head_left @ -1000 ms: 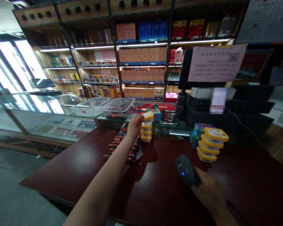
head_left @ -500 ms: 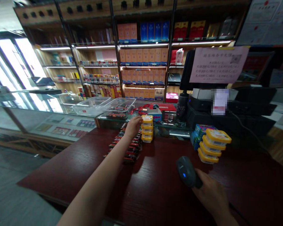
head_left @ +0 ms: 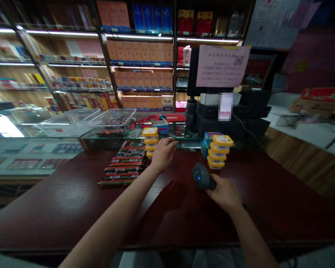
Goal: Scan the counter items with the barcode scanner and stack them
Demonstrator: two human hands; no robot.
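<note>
My right hand (head_left: pixel 226 193) grips the handle of a dark barcode scanner (head_left: pixel 202 176), which shows a small blue light and is held above the brown table. My left hand (head_left: pixel 164 154) is over the table just right of a stack of yellow-lidded tubs (head_left: pixel 150 133), partly covering its lower tubs. Its fingers point to the right, somewhat apart, with nothing visible in them. Left of that stack lies a row of slim red-and-dark packets (head_left: pixel 125 163). A second stack of yellow-lidded tubs (head_left: pixel 222 141) stands beyond the scanner, beside blue-green boxes (head_left: pixel 208 143).
Two clear plastic bins (head_left: pixel 69 121) sit on the glass counter behind the table, the right one with packets inside. A monitor with a pink paper sign (head_left: pixel 220 65) and black machines (head_left: pixel 240 111) stand at the back right. The scanner's cable (head_left: pixel 268 219) trails right.
My left hand has moved right, from the left side of the nearer tub stack to its right side. The view has turned right. The scanner stays in my right hand.
</note>
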